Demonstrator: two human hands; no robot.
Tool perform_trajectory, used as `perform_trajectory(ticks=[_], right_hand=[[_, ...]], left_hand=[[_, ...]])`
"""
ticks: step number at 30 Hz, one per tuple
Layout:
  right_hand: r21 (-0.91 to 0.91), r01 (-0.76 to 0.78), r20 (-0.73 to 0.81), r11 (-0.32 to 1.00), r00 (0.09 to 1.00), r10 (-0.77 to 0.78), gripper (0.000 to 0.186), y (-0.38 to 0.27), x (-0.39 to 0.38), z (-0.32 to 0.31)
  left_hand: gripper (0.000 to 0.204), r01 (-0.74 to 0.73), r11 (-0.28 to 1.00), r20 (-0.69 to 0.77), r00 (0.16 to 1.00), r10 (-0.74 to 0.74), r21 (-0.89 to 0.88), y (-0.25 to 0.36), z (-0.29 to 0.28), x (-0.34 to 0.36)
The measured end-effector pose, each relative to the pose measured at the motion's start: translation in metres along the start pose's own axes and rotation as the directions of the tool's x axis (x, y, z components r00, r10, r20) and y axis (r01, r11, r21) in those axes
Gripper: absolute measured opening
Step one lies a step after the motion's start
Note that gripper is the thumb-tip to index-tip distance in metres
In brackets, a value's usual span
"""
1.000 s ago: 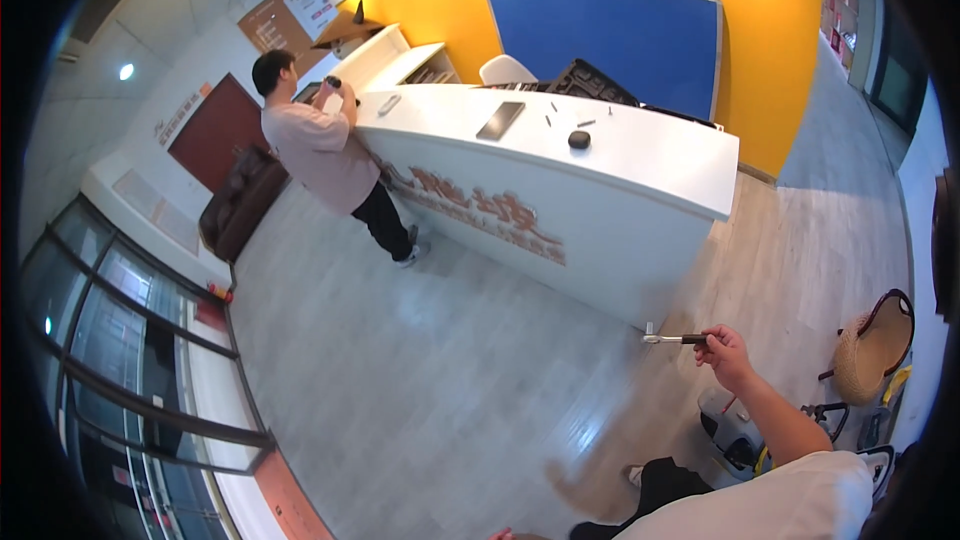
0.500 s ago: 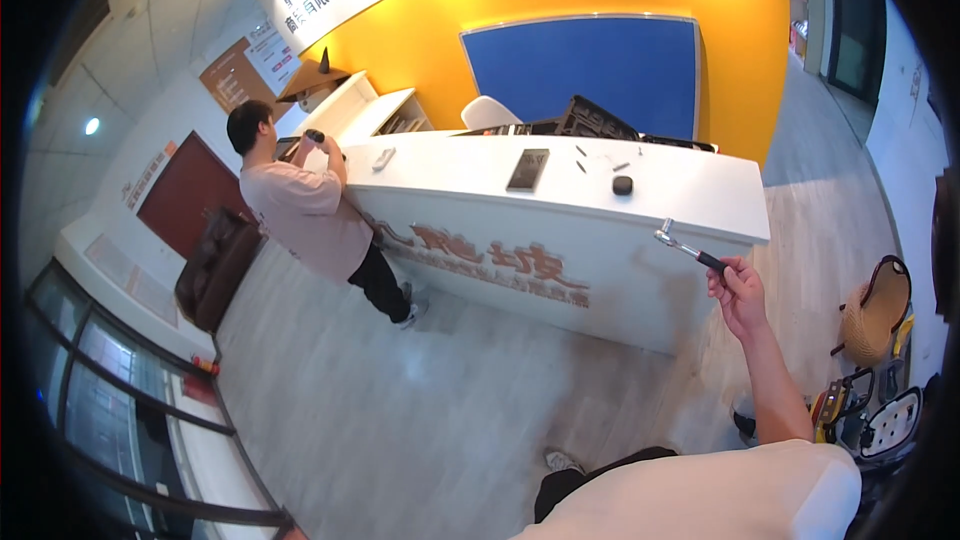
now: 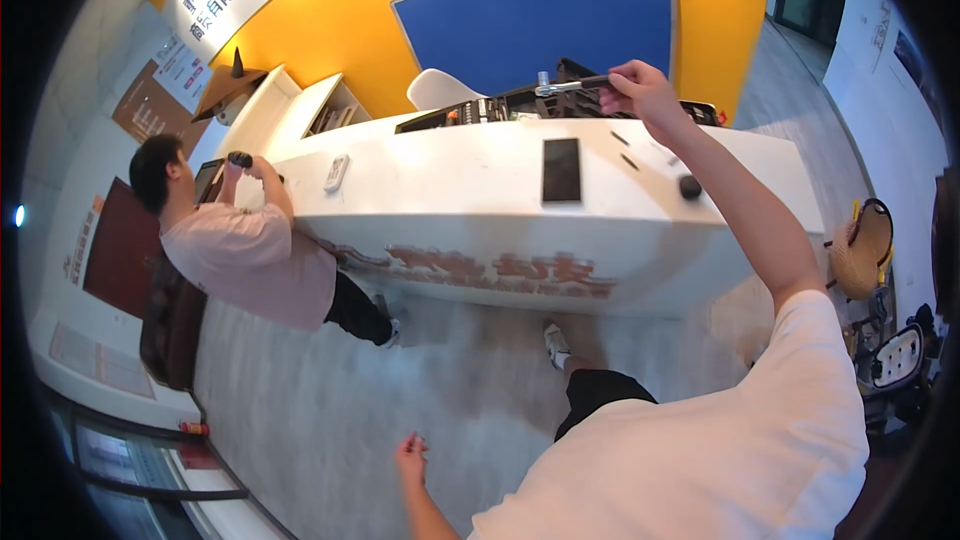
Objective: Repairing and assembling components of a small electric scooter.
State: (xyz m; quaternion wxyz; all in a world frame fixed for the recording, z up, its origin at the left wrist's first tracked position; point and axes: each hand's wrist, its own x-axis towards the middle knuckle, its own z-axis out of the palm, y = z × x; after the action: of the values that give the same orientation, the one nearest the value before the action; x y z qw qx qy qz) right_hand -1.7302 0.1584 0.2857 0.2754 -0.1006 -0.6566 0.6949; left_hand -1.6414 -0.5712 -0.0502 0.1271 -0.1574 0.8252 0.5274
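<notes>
My right hand [image 3: 645, 100] is stretched out over the far edge of the white counter [image 3: 440, 175]. Its fingers are closed on the dark handle of a ratchet wrench [image 3: 570, 87], whose silver head points left. Below the wrench lies an open black tool case [image 3: 510, 108] with several pieces in it. Low in the view, away from the counter, hangs my left hand [image 3: 411, 458]. Its fingers are curled together, and a small greyish spot shows at the fingertips, too small to name.
On the counter lie a dark flat tablet-like panel [image 3: 561, 171], small dark rods [image 3: 622, 148], a round black object [image 3: 689, 187] and a white device [image 3: 337, 173]. Another person [image 3: 245, 240] stands at its left end, holding a dark object [image 3: 239, 159]. A wicker chair [image 3: 860, 250] stands at right.
My right hand has carried the ratchet wrench forward, from in front of the counter to above the tool case. My left hand has come into view. I am closer to the counter.
</notes>
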Motion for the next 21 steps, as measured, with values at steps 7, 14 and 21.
perform_trajectory(ticks=[7, 14, 21], right_hand=[[-0.534, -0.11, 0.141, 0.839, 0.966, 0.216, 0.014, 0.147, 0.249, 0.115], [-0.81, -0.077, 0.202, 0.582, 0.894, 0.399, 0.013, 0.336, 0.391, 0.207], [-0.444, -0.512, 0.126, 0.735, 0.776, 0.618, 0.013, 0.384, 0.395, 0.276]], left_hand=[[0.012, 0.518, 0.78, 0.286, 0.734, -0.616, 0.35, -0.107, 0.037, -0.015], [0.014, 0.563, 0.548, -0.062, 0.731, -0.68, 0.619, 0.009, 0.057, 0.076], [0.018, 0.537, 0.149, -0.419, 0.777, -0.469, 0.83, 0.237, -0.007, 0.252]])
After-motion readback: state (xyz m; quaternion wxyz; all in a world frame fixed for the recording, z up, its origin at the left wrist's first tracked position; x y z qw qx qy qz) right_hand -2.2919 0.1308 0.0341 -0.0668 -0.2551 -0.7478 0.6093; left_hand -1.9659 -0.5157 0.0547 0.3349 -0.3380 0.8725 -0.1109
